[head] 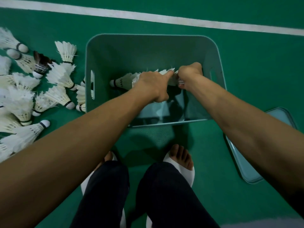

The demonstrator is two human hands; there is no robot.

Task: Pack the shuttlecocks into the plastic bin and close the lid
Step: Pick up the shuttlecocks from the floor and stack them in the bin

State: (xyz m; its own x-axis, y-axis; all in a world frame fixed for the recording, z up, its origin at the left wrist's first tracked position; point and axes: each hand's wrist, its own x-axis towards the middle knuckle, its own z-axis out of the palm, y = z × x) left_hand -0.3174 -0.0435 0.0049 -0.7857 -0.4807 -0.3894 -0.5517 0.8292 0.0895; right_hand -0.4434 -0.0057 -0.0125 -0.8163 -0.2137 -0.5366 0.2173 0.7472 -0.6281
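A teal plastic bin (125, 46) stands open on the green court floor ahead of me. Both my hands reach down inside it. My left hand (152, 85) grips white feather shuttlecocks (122, 81), one lying with its cork pointing left. My right hand (189, 74) curls round more white shuttlecocks (172, 79) beside it, their feathers showing between the two hands. A pile of several white shuttlecocks (24, 99) lies on the floor left of the bin, with one dark-feathered shuttlecock (41, 65) among them. The teal lid (246, 162) lies on the floor at the right, partly hidden by my right forearm.
My two feet in white sandals (179, 170) stand just behind the bin's near wall. A white court line (148, 15) runs across the floor beyond the bin. Green floor stretches right of the bin.
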